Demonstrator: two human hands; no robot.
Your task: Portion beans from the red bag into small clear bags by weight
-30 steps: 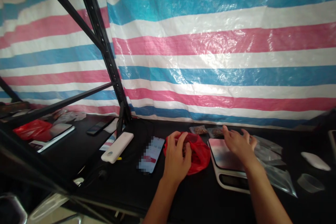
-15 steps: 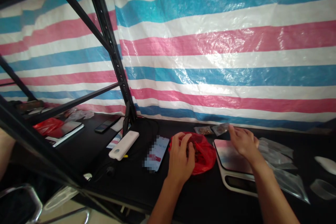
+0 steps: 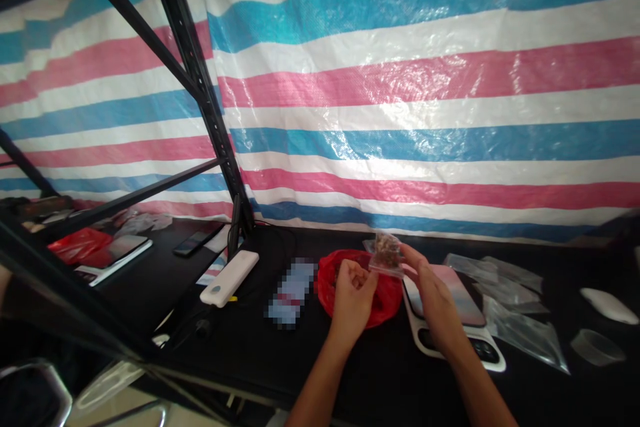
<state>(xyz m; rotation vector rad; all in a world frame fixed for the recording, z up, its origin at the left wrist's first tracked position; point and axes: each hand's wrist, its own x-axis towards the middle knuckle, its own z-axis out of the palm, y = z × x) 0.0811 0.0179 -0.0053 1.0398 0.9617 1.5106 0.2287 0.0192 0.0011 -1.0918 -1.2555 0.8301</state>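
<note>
Moved: right hand [image 3: 434, 300] has come back from the far edge of the tabletop [image 3: 260, 363] and lifted a small zip bag [image 3: 385, 253] into the air.

Right hand: right fingers [image 3: 411, 257] are closed on the bag's right side, pinching it above the scale's far left corner.

Left hand: left fingers [image 3: 356, 273] are curled together at the mouth of a red plastic bag [image 3: 387, 303]; I cannot tell whether they grasp anything.

Small zip bag: clear, filled with brown pieces, just beyond the left hand [image 3: 353, 300] and not touching the tabletop.

Red bag: crumpled open on the tabletop between the hands and a phone [image 3: 293, 291], with dark contents inside.

Scale: white, its glossy platform [image 3: 463, 303] reflecting the tarp, right of the red bag and partly under the right forearm.

Right side: loose clear bags [image 3: 525, 337] lie beside the scale, then a white oval object [image 3: 609, 305] and a clear ring [image 3: 597, 347].

Left side: a white power bank [image 3: 229, 278] lies left of the phone, near a black cable [image 3: 280, 240].

Far left: beyond a black steel shelf upright [image 3: 200, 93] lie another red bag [image 3: 80, 245], a tablet [image 3: 120, 255] and a dark phone [image 3: 193, 242].

Behind: a striped pink, blue and white tarp [image 3: 400, 80] hangs.
</note>
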